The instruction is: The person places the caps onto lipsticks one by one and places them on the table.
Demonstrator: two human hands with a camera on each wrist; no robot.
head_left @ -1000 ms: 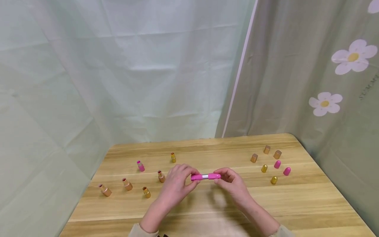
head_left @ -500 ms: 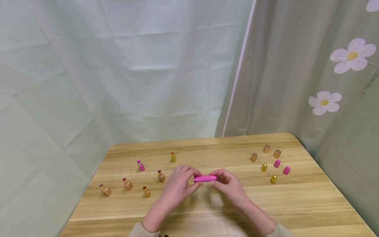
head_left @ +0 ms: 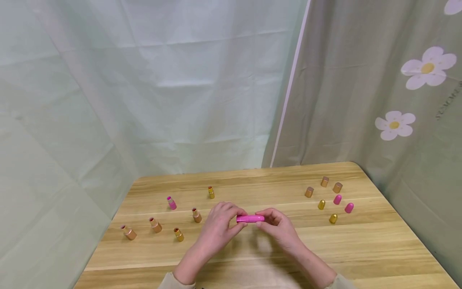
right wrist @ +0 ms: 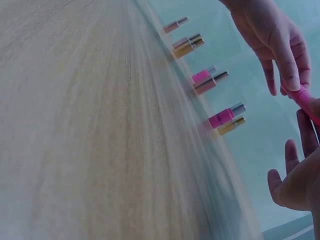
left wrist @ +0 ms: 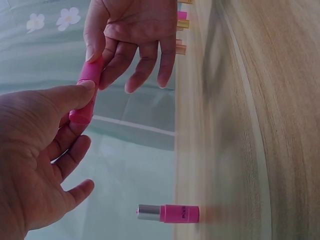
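Note:
A pink lipstick [head_left: 250, 218] is held level above the table between my two hands. My left hand [head_left: 220, 224] pinches its base end with thumb and fingers. On its rounded cap end, my right hand [head_left: 278, 226] has thumb and index finger closed. Cap and base meet, with no silver band showing in the head view. In the left wrist view the lipstick [left wrist: 89, 82] is partly covered by the left thumb. The right wrist view shows only part of the lipstick [right wrist: 302, 97] at the frame's right edge.
Uncapped lipsticks stand on the wooden table [head_left: 274, 265] at left: a pink one [head_left: 171, 203], gold ones [head_left: 178, 234] and rose-gold ones [head_left: 155, 225]. Another pink one [right wrist: 221, 118] appears in the right wrist view. Loose pink [head_left: 349, 208], gold [head_left: 333, 218] and rose-gold caps [head_left: 309, 192] stand at right.
The pink cap has been pushed onto the base, covering the silver band visible one second ago. My right hand moved slightly left. Over the last half second both hands barely moved.

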